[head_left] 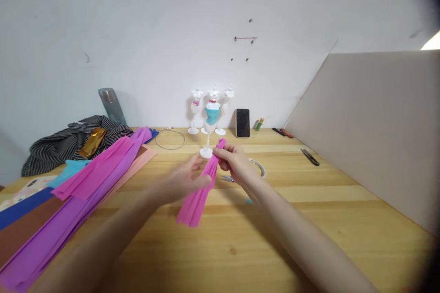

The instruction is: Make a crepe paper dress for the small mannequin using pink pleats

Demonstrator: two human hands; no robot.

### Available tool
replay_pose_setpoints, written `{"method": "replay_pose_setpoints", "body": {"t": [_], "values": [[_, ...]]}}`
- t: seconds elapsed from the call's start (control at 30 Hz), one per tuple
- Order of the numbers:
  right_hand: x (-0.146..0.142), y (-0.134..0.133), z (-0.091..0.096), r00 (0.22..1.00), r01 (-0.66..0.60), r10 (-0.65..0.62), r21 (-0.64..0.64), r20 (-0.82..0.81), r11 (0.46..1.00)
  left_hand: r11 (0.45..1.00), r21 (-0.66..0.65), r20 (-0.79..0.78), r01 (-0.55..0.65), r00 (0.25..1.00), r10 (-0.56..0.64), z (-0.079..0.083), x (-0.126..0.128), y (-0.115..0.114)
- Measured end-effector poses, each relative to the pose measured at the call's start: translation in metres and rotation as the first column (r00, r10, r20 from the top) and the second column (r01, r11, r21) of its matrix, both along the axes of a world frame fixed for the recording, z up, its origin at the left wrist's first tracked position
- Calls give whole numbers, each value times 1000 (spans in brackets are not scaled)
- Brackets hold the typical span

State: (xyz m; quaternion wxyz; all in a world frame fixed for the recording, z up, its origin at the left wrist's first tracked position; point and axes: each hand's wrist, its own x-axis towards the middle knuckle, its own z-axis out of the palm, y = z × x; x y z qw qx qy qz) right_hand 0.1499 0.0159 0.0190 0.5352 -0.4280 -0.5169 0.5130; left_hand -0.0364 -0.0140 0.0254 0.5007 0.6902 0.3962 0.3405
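A pleated strip of pink paper (196, 203) hangs over the wooden table (240, 247). My right hand (231, 159) pinches its upper end, fingers closed on it. Lower down, my left hand (187, 178) grips the strip at its gathered middle. Just behind the hands stands a small white mannequin (210, 121) wearing a blue paper bodice. Two more small mannequins (195, 110) stand behind it near the wall.
Long folded sheets of pink, purple, peach, blue and brown paper (85, 183) lie at the left. A striped cloth (65, 144) and a bottle (112, 105) sit at the back left. A phone (242, 123), small snips (310, 157), a tape roll (257, 167) and a grey board (378, 128) are at the right.
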Motion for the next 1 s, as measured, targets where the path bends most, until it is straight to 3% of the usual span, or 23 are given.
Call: {"method": "replay_pose_setpoints", "body": {"t": [0.03, 0.1, 0.17, 0.27, 0.43, 0.57, 0.63, 0.8, 1.0], "values": [[-4, -3, -1, 1000, -11, 11, -7, 15, 1000, 999, 25, -17, 37, 999, -37, -4, 10, -6], [-11, -8, -3, 999, -17, 17, 2, 45, 1000, 997, 82, -23, -14, 1000, 16, -11, 22, -14], [-15, -9, -5, 997, -16, 14, 24, 74, 1000, 992, 107, -59, -63, 996, 70, -15, 26, -16], [-18, -9, -8, 995, -16, 11, 53, 96, 998, 996, 77, -82, -53, 995, 59, -18, 26, -11], [-17, -16, -2, 989, -133, 128, 70, 71, 989, 998, -67, 166, -22, 986, 33, -11, 27, -4], [-6, -18, 7, 996, -77, 82, 187, -19, 979, 967, -252, 421, 38, 904, 74, 3, 12, 4], [-1, -17, 8, 995, -97, 102, 201, -17, 975, 958, -284, 534, 23, 834, 139, 8, 2, 11], [-4, -14, -2, 916, -390, 384, 31, 118, 920, 960, -258, 680, -104, 687, 257, 4, -14, 30], [-19, -15, -12, 927, -350, 352, -32, 129, 936, 960, -212, 717, -184, 638, 281, -9, -15, 40]]}}
